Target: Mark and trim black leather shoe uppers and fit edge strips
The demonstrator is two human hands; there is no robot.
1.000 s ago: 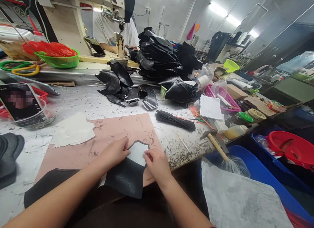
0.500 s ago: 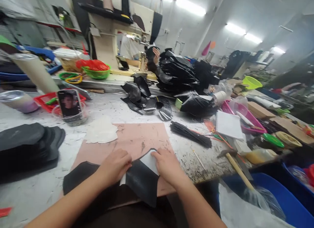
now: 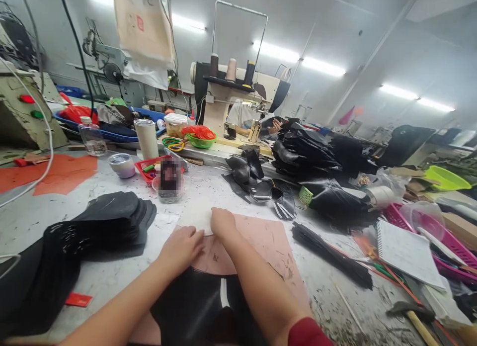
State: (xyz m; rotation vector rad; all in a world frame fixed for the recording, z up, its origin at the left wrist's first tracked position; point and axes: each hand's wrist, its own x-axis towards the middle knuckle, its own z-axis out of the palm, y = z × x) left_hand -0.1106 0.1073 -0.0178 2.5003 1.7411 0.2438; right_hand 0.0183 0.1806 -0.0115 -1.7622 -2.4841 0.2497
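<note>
An off-white thin sheet (image 3: 194, 213) with an uneven outline lies at the far left part of a pink board (image 3: 261, 231). My left hand (image 3: 183, 246) has its fingers closed at the near edge of this sheet. Bent over its right side, my right hand (image 3: 222, 223) is closed on the sheet, its fingertips partly hidden. Below my wrists, a black leather piece (image 3: 190, 301) with a white strip (image 3: 224, 292) lies on the near part of the board, partly covered by my right forearm.
A stack of black pieces (image 3: 112, 221) stands left. Black strips (image 3: 331, 256), a notebook (image 3: 406, 251) and a hammer (image 3: 412, 313) lie right. Behind are a phone in a clear tub (image 3: 169, 192), black leather parts (image 3: 246, 169) and a sewing machine (image 3: 238, 95) with a person's hand (image 3: 276, 126).
Both hands have let go of the black leather piece and moved forward to the off-white sheet. The black piece now lies nearer my body. My view has swung left.
</note>
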